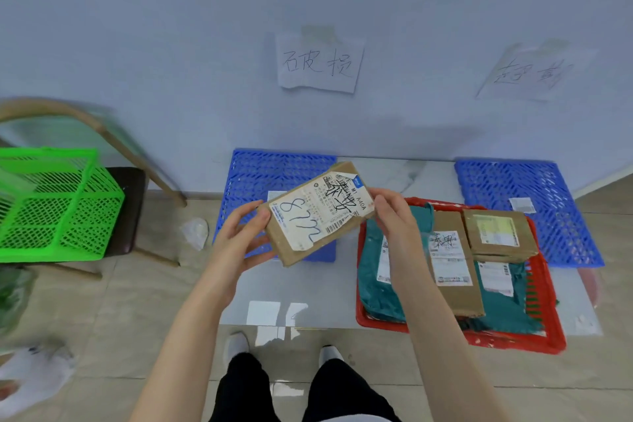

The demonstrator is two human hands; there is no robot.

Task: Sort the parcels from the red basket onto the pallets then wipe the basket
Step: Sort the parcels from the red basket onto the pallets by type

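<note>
I hold a brown cardboard parcel [317, 214] with a white label marked in blue pen, raised above the left blue pallet [255, 175]. My left hand [245, 236] grips its lower left end, thumb on top. My right hand [394, 216] grips its right end. The red basket [544, 305] lies on the floor to the right, holding teal bags [376, 281] and brown boxes [498, 233]. A second blue pallet [555, 212] lies behind it at the right, with a small white slip on it.
Two handwritten paper signs [320, 60] hang on the wall above the pallets. A green basket [54, 205] sits on a dark stool [132, 202] at the left. A crumpled clear plastic piece [195, 231] lies on the floor. My feet [236, 346] stand below.
</note>
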